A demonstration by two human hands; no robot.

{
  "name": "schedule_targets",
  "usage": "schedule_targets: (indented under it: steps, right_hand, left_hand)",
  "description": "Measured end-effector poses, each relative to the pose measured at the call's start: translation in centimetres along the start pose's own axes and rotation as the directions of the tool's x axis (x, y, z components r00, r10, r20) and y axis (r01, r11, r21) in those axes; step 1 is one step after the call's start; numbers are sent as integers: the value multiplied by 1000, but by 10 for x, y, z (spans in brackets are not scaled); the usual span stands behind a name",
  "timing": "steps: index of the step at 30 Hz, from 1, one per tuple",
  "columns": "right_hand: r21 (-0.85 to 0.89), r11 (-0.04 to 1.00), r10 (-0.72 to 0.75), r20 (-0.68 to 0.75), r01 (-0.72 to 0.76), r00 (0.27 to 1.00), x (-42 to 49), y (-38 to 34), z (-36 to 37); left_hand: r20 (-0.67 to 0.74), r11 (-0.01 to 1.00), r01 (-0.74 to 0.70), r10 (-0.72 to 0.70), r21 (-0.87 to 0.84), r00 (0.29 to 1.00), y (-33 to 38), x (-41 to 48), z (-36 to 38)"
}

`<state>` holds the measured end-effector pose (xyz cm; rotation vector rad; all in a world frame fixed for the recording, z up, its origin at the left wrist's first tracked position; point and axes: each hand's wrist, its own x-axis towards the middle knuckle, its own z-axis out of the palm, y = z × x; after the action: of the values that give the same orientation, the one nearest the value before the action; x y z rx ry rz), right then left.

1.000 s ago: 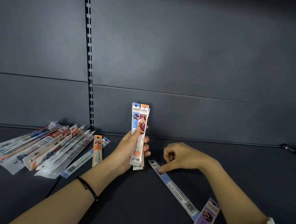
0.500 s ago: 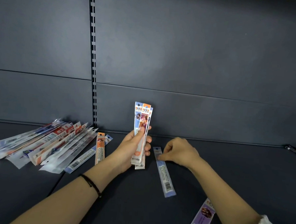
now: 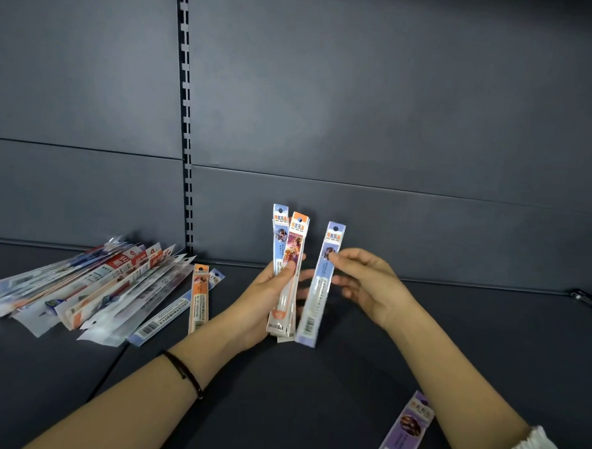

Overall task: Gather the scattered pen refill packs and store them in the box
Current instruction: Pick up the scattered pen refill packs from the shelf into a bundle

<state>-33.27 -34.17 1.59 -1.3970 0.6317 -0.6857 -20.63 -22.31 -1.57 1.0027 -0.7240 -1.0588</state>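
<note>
My left hand (image 3: 266,298) grips a small upright bundle of refill packs (image 3: 291,251), blue and orange ones, above the dark shelf. My right hand (image 3: 363,282) pinches a light blue refill pack (image 3: 318,294) near its top and holds it upright just right of the bundle, apart from it. An orange pack (image 3: 200,296) and a blue pack (image 3: 177,310) lie flat on the shelf to the left. A purple pack (image 3: 403,432) lies at the lower right by my right forearm. No box is in view.
A loose pile of several clear and red refill packs (image 3: 89,282) is spread on the shelf (image 3: 313,397) at the left. The grey back panel (image 3: 395,126) with a slotted upright stands behind. A dark object (image 3: 589,299) sits at the far right edge.
My right hand has lifted the light blue pack off the shelf and stood it upright beside the bundle. My left hand has kept the bundle nearly still.
</note>
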Motion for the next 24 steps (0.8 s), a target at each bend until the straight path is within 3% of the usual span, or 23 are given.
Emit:
schedule_targets:
  steps: [5, 11, 17, 21, 24]
  right_hand:
    - [47, 995, -82, -41, 84, 996, -1, 2, 4]
    - [-142, 978, -161, -35, 155, 986, -5, 1, 5]
    - [-183, 961, -190, 113, 208, 975, -15, -5, 0]
    - [-443, 861, -109, 314, 247, 943, -31, -12, -29]
    - [-609, 747, 64, 464, 266, 884, -46, -6, -56]
  left_hand:
    - [123, 999, 24, -29, 40, 992, -4, -2, 5]
    - [94, 994, 6, -16, 109, 995, -5, -3, 6]
    - [169, 992, -21, 0, 121, 986, -7, -6, 9]
    - [128, 997, -27, 17, 76, 992, -10, -9, 7]
    - [83, 999, -28, 26, 35, 996, -10, -11, 3]
